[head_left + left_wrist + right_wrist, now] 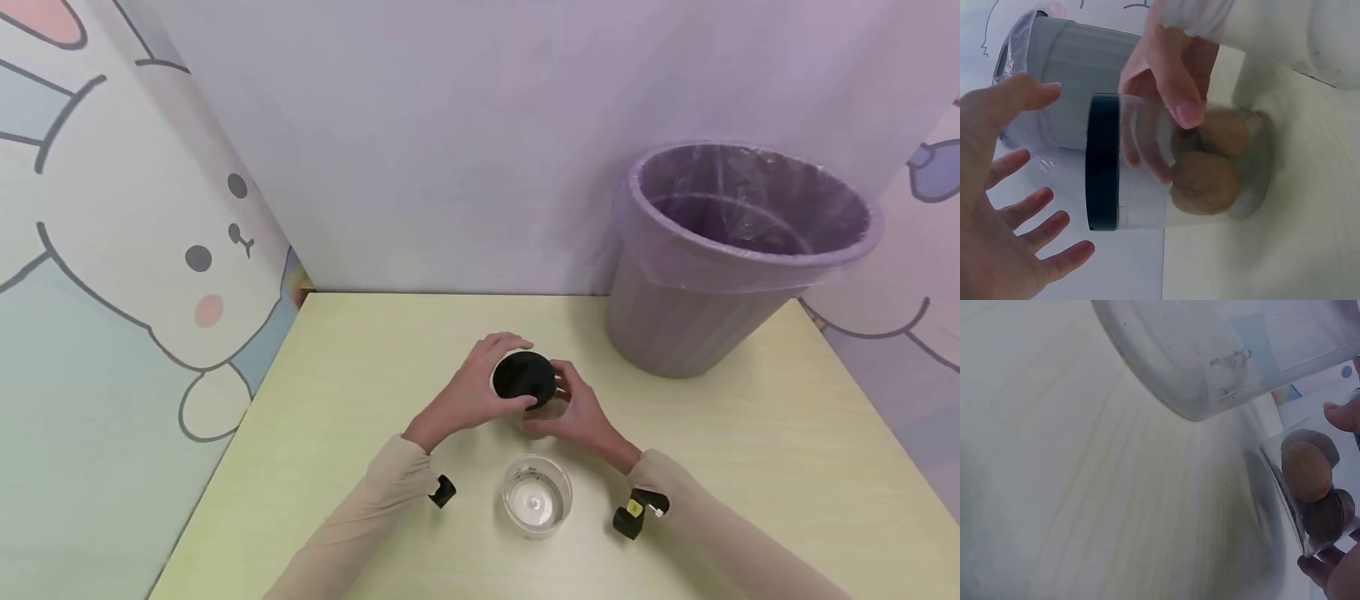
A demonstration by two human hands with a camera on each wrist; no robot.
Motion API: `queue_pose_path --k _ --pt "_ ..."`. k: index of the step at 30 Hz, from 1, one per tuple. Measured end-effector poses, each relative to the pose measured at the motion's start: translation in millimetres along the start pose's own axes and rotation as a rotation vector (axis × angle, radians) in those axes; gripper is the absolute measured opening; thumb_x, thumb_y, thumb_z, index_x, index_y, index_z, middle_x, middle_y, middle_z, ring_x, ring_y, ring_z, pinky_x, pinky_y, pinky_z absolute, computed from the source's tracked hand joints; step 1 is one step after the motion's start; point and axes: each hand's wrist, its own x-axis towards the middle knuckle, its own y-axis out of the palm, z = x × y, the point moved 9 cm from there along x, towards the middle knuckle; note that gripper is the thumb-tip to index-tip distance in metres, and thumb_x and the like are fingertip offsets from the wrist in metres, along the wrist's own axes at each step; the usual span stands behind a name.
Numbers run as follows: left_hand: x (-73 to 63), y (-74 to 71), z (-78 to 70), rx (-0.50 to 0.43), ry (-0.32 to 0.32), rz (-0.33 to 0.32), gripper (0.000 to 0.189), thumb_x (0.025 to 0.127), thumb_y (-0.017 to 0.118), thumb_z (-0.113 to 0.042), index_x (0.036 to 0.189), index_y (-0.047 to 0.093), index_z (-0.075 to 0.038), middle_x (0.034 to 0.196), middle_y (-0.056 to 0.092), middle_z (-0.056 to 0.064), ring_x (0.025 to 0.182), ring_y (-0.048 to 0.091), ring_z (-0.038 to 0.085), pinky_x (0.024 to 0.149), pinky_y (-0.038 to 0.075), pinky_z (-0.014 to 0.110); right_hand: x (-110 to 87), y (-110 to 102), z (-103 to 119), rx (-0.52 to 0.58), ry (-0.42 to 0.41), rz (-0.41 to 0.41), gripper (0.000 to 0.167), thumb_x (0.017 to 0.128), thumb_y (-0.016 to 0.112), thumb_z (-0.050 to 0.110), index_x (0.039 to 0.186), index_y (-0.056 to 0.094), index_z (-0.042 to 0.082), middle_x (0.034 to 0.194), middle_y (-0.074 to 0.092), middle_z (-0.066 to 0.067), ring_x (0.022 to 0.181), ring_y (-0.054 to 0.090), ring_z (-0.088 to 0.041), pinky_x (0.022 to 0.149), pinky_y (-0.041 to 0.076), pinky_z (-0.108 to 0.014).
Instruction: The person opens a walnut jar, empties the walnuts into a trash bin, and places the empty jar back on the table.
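A clear jar [1144, 209] with a black lid [525, 377] stands on the table; several brown, walnut-like lumps [1207, 184] lie at its bottom. My right hand [583, 417] grips the jar's side, its thumb pressed to the wall in the left wrist view. My left hand [476, 385] is spread around the lid, and the left wrist view has its fingers apart from the lid. Closer to me than the jar sits an uncovered clear round container [536, 497], whose wall also fills the top of the right wrist view.
A grey bin [667, 325] with a plastic liner stands at the table's back right. Behind the pale yellow table [360, 350] is a plain wall, with cartoon-printed panels at both sides. Small black cameras sit at both wrists.
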Motion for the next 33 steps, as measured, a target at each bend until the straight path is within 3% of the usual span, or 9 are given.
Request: queue_pose_path --k 5,9,16,25,33 --pt "-7.0 1.3 2.1 -0.010 -0.006 -0.005 0.065 0.074 0.080 -0.034 0.130 0.052 -0.021 0.138 0.040 -0.002 0.129 0.034 0.014 0.099 0.037 0.044 2.2 -3.0 -9.3 -0.093 -0.074 -0.012 0.084 0.059 0.091 0.017 0.130 0.045 0.012 0.127 0.053 -0.004 0.116 0.053 -0.028 0.090 0.044 -0.049" --pt "-13.0 4.6 1.8 -0.028 -0.010 0.005 0.067 0.073 0.081 -0.035 0.132 0.050 -0.024 0.141 0.037 -0.002 0.130 0.032 0.015 0.099 0.038 0.045 2.2 -8.1 1.9 -0.183 -0.147 -0.010 0.083 0.058 0.091 0.022 0.128 0.047 0.018 0.123 0.054 0.002 0.112 0.053 -0.019 0.088 0.046 -0.042" --pt "-17.3 5.1 -7.0 -0.020 0.073 -0.039 0.065 0.071 0.082 -0.037 0.128 0.055 -0.023 0.134 0.043 -0.001 0.124 0.040 0.013 0.095 0.042 0.039 0.5 -10.3 25.2 -0.304 -0.256 0.041 0.083 0.059 0.087 0.026 0.130 0.045 0.018 0.121 0.051 0.004 0.107 0.047 -0.014 0.085 0.043 -0.038" --pt "-17.2 -0.5 -13.2 -0.046 0.117 -0.100 0.061 0.067 0.083 -0.037 0.121 0.060 -0.021 0.126 0.051 -0.005 0.116 0.046 0.013 0.092 0.044 0.037 -0.5 -7.7 31.5 -0.285 -0.244 0.139 0.086 0.062 0.086 0.029 0.133 0.040 0.019 0.125 0.051 0.003 0.112 0.048 -0.015 0.092 0.041 -0.040" --pt "-21.6 0.3 -14.6 -0.064 0.118 -0.096 0.059 0.070 0.082 -0.034 0.125 0.061 -0.026 0.129 0.049 -0.002 0.115 0.045 0.011 0.089 0.045 0.037 -2.8 -12.3 39.7 -0.326 -0.276 0.111 0.086 0.059 0.088 0.030 0.132 0.043 0.019 0.120 0.054 0.004 0.109 0.051 -0.015 0.091 0.043 -0.042"
